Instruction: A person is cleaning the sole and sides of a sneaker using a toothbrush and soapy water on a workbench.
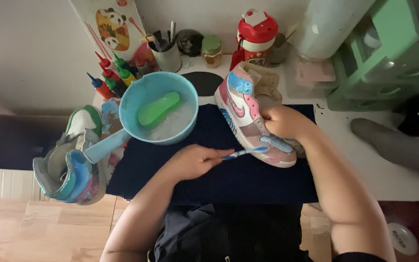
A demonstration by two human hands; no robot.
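So, one high-top sneaker (pixel 253 114) in pink, white and blue on the dark blue mat (pixel 219 170), tipped on its side with the sole facing the basin. The right hand (pixel 284 121) is wrapped around its middle, fingers closed on the upper. The left hand (pixel 195 160) is pinched shut on one toothbrush (pixel 246 153), bristle end touching the toe just past the right-hand grip.

Count for the rest: one light blue basin (pixel 158 106) up-left of the brush hand, with one green brush (pixel 158 109) sitting in it; two more sneakers (pixel 73 160) stacked left of that hand at the mat's edge; about five paint bottles (pixel 112 75) behind the basin.

Open mat lies between both hands and the near table edge. Bare white table (pixel 364 160) sits right of the shoe hand.
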